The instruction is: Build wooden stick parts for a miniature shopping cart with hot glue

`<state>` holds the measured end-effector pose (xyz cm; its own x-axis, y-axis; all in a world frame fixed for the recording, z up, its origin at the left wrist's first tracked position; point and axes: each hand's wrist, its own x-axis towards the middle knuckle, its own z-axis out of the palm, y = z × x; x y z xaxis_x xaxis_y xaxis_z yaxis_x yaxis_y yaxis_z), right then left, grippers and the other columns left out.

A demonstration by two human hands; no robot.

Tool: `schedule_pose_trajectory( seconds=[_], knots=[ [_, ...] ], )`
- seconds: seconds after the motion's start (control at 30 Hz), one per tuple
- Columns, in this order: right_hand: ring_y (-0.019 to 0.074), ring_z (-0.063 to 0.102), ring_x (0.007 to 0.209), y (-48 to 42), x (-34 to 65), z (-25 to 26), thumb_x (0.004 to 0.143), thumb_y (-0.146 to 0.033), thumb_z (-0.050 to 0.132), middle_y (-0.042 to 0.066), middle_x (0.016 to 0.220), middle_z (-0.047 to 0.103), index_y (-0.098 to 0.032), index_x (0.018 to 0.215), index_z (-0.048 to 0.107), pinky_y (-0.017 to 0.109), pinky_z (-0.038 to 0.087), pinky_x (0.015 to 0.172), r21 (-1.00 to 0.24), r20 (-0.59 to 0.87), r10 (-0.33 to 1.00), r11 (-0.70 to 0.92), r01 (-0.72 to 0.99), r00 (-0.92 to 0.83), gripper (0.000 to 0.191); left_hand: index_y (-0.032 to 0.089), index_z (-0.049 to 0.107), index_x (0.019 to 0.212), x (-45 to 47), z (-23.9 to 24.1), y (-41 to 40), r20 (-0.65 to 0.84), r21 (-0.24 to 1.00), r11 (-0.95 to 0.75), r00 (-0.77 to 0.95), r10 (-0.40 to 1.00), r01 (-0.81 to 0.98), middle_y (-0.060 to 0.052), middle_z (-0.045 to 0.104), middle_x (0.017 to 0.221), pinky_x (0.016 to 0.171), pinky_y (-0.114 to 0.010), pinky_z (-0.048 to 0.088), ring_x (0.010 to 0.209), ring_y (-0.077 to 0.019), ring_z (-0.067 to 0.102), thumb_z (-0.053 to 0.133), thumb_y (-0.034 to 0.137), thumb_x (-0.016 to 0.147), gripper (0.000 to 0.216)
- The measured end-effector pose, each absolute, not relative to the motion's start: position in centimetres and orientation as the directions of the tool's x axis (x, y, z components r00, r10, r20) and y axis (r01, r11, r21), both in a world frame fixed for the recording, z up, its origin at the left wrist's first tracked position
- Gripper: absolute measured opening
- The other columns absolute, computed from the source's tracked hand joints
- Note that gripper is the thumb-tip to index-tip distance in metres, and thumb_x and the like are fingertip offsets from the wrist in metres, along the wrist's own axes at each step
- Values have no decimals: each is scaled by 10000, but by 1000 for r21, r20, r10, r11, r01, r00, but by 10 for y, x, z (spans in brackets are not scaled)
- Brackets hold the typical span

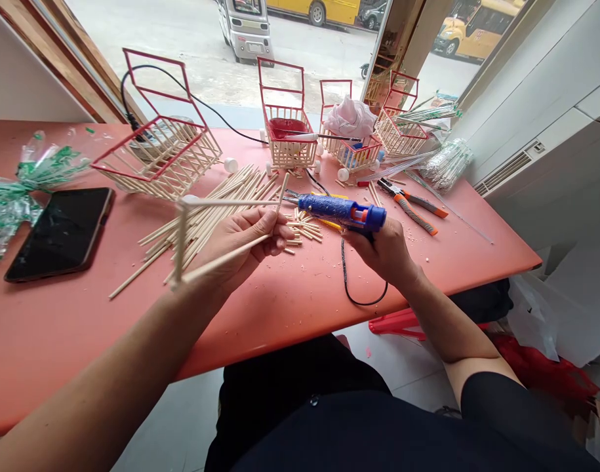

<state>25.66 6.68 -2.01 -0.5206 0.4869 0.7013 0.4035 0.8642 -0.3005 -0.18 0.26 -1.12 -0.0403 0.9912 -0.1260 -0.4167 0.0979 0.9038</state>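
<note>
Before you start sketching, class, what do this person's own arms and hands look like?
The left hand and right hand are gloveless, with no watch or bracelet visible at either wrist. The left forearm and right forearm are bare. A plain, very dark short sleeve ends near the right elbow; any left sleeve is out of view.

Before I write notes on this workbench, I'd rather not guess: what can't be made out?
All in the head view:
- Most fingers of the right hand: hidden behind the hand itself and the glue gun.
- Any glue at the gun's tip: too small to tell.
- What lies under the pale bundle: covered by it.
- The yellow bus's roof: cut off by the top edge.
</note>
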Motion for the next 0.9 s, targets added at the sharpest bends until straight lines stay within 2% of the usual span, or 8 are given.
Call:
schedule_pose_trajectory(
  seconds=[0.13, 0.23, 0.37, 0.67, 0.9],
  knots=[
    [196, 639, 677, 66, 262, -17, 1112, -541, 598, 46, 783, 706, -197, 1010, 735, 331, 545, 668, -412, 651, 585, 807, 422, -483, 384, 165, 793, 790, -8, -5, -2, 69, 997, -74, -130, 989, -37, -65, 769, 720, 599, -259, 537, 629, -152, 696, 867, 377, 918, 258],
    [185, 621, 674, 65, 262, -14, 1109, -524, 593, 33, 761, 686, -193, 979, 733, 325, 535, 678, -473, 610, 611, 792, 387, -505, 382, 175, 787, 761, -13, -1, -4, 192, 968, -164, -137, 972, 190, -66, 778, 728, 577, -263, 504, 606, -143, 660, 774, 325, 953, 244],
    [172, 603, 668, 65, 262, -13, 1091, -523, 629, 28, 745, 693, -204, 895, 699, 307, 505, 671, -452, 606, 577, 816, 360, -547, 380, 194, 776, 752, -16, -3, -4, 287, 910, -219, -154, 945, 353, -48, 778, 724, 563, -257, 476, 568, -124, 602, 701, 324, 974, 268],
    [155, 588, 659, 67, 258, -17, 1106, -495, 623, 39, 798, 735, -192, 926, 707, 278, 487, 653, -368, 630, 511, 860, 354, -585, 363, 223, 758, 744, -13, -2, -10, 363, 792, -216, -155, 919, 571, -6, 761, 697, 638, -274, 504, 604, -143, 643, 684, 329, 986, 274],
    [186, 642, 674, 66, 257, -17, 1108, -545, 612, 70, 835, 775, -192, 987, 746, 305, 541, 668, -366, 631, 527, 849, 380, -570, 397, 235, 769, 777, -10, 1, -14, 362, 802, -216, -165, 917, 556, -4, 756, 694, 651, -277, 491, 626, -161, 667, 695, 305, 990, 236]
  ],
)
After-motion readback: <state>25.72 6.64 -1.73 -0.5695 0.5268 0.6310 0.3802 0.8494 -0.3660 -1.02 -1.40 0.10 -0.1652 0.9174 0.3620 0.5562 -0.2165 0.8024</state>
